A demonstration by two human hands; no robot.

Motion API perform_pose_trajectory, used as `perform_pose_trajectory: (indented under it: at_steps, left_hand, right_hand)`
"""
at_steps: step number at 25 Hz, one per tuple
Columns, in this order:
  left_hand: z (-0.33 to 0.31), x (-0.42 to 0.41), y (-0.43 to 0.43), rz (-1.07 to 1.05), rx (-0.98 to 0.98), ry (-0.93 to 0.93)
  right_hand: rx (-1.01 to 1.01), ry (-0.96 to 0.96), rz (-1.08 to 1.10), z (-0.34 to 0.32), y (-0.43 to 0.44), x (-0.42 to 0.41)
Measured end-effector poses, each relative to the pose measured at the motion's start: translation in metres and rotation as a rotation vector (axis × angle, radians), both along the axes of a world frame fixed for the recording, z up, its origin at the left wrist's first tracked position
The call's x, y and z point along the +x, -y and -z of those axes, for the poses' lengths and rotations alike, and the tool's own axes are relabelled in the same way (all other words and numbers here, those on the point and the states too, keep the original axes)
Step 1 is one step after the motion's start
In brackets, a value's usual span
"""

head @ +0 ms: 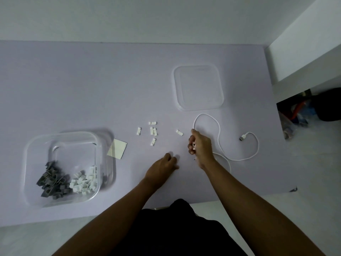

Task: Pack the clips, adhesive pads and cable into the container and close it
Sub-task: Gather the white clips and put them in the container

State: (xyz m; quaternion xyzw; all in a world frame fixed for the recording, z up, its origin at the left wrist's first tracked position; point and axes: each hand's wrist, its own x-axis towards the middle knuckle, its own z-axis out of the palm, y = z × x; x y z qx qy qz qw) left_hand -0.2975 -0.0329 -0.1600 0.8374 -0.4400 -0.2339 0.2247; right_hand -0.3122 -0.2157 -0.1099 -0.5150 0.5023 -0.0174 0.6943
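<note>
A clear square container (33,145) stands at the left of the table, with grey clips (52,180) and white clips (84,181) inside. A sheet of adhesive pads (118,149) lies partly under its right edge. Several loose white clips (152,130) are scattered mid-table, and one more clip (179,132) lies further right. My right hand (200,146) grips a white cable (219,133) that loops across the table to a USB plug (243,138). My left hand (164,166) rests on the table with curled fingers, holding nothing that I can see.
The clear lid (198,87) lies flat at the back right. The table's right edge (276,126) drops to a floor with clutter (299,111) under a white shelf. A wall runs along the back.
</note>
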Motion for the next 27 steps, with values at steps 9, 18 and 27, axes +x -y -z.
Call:
perform_pose_trajectory:
  at_steps: [9,18,27]
  left_hand:
    - [-0.017,0.022,-0.012,-0.5,0.034,-0.131]
    - [-0.013,0.057,-0.007,-0.499,0.273,0.072]
    - [-0.008,0.066,-0.009,-0.345,0.256,0.259]
  right_hand:
    - [-0.938,-0.029,-0.675,0.041,-0.006,0.017]
    - [-0.921,0.002,-0.539,0.052,-0.01,0.029]
    - [0.332,0.104,0.016,0.011,-0.009,0.039]
